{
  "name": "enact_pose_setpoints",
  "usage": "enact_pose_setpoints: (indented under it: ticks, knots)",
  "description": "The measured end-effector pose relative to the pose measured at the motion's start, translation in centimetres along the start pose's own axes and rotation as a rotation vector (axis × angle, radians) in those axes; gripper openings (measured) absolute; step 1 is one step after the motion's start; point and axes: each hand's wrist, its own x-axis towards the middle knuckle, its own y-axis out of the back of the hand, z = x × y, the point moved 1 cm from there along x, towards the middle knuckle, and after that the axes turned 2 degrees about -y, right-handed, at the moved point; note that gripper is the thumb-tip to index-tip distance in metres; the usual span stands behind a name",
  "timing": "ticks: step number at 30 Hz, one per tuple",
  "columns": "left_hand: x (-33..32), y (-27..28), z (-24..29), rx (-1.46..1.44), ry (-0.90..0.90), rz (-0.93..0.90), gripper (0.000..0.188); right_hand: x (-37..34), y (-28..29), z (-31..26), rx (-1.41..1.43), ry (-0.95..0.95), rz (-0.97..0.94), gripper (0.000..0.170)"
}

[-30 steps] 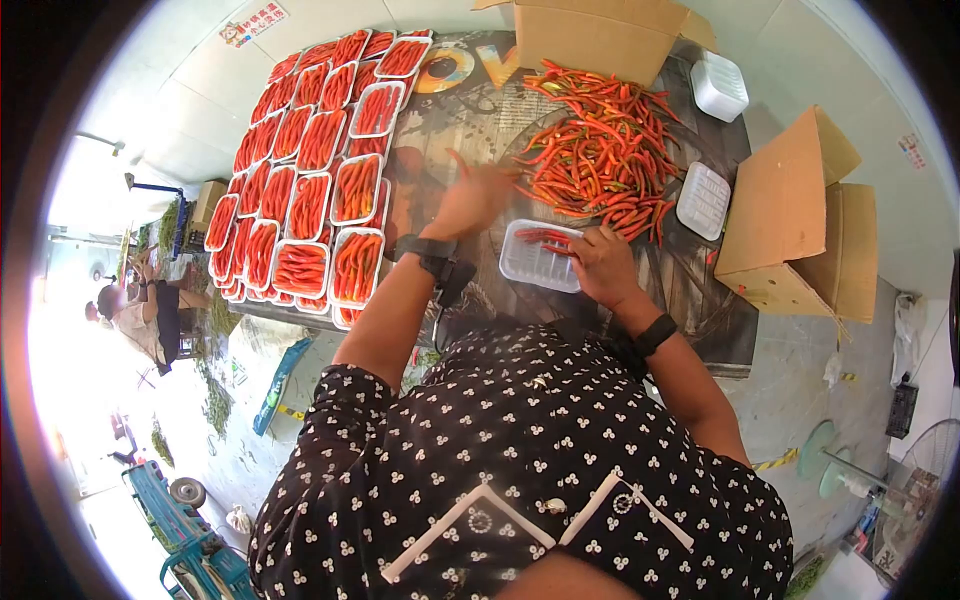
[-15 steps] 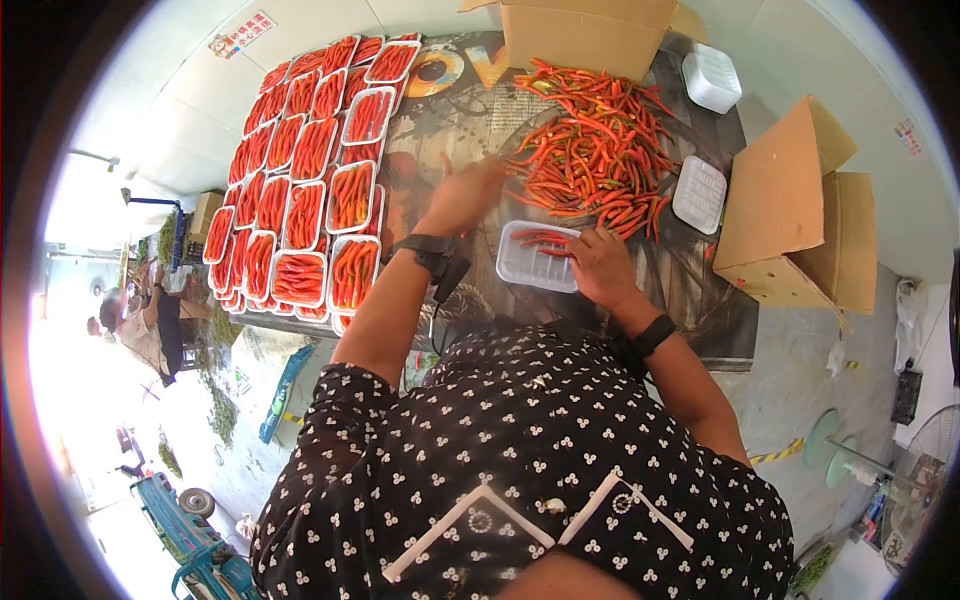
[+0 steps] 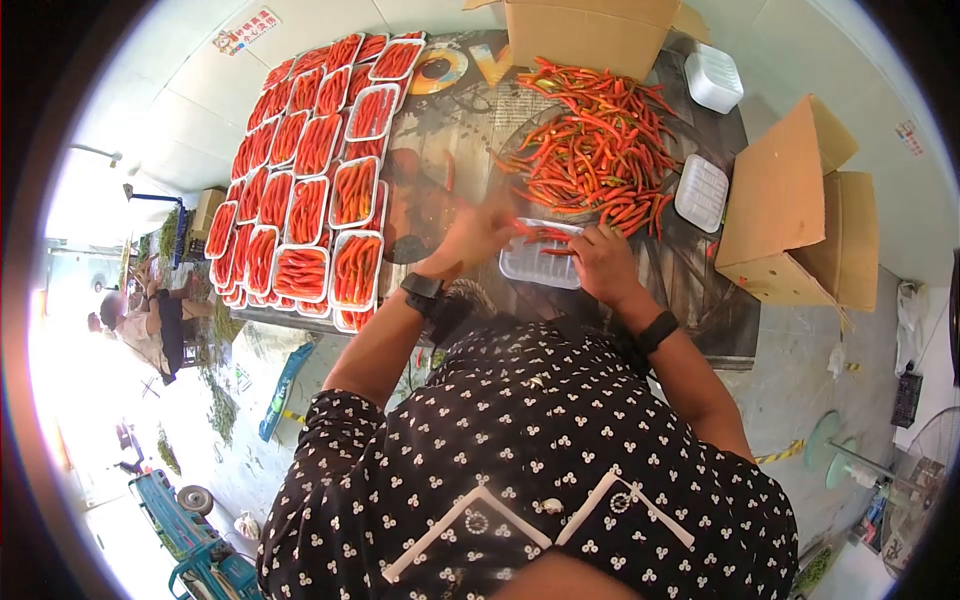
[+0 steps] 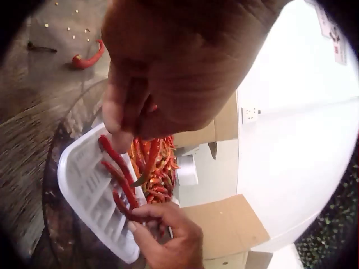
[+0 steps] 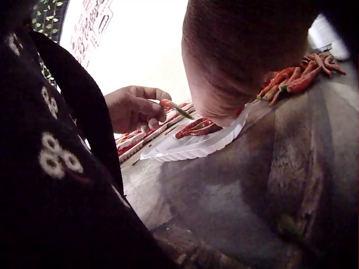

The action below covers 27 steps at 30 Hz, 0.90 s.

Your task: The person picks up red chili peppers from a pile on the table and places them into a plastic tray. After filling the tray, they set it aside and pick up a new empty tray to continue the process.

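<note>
My left hand (image 3: 478,238) is at the left end of a white plastic tray (image 3: 545,268). It pinches a red chili pepper (image 5: 176,108) with a greenish tip, seen in the right wrist view. In the left wrist view this pepper hangs over the tray's far side. My right hand (image 3: 607,265) is at the tray's right end; its thumb and fingers (image 4: 160,216) pinch the end of a chili lying in the tray. A few red chilies (image 4: 119,176) lie side by side there, along one edge. Just beyond the tray is a heap of loose chilies (image 3: 600,140).
Stacked trays filled with chilies (image 3: 300,190) cover the table's left side. A single chili (image 3: 449,170) lies between them and the heap. An upturned white tray (image 3: 702,193), a stack of trays (image 3: 714,80) and an open cardboard box (image 3: 775,215) stand at right; another box (image 3: 590,35) stands behind.
My left hand has come from the heap's left edge back toward me, to the tray's left end, with a chili. The right hand has stayed at the tray.
</note>
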Motion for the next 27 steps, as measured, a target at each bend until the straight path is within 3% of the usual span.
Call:
enact_pose_setpoints:
  ticks: [3,5,8,17,27]
  knots:
    - [-0.3,-0.4,0.2,0.229,0.053,-0.022,0.016,0.0,-0.1,-0.1,0.016,0.037,0.058,0.014]
    - [-0.4,-0.8,0.2,0.572,-0.209,0.055,0.021,0.1,0.0,-0.2,0.01,0.039,0.063,0.013]
    - [-0.6,-1.3,0.6,0.634,-0.117,-0.012,0.023,0.0,-0.1,-0.2,-0.004,0.039,0.067,0.013]
    - [-0.6,-2.4,0.0,0.75,-0.253,-0.052,0.023,-0.1,0.0,-0.1,-0.016,0.049,0.075,0.013]
    - [0.3,-2.7,-0.5,0.768,-0.178,-0.022,0.022,-0.1,-0.2,0.1,-0.029,0.065,0.084,0.014]
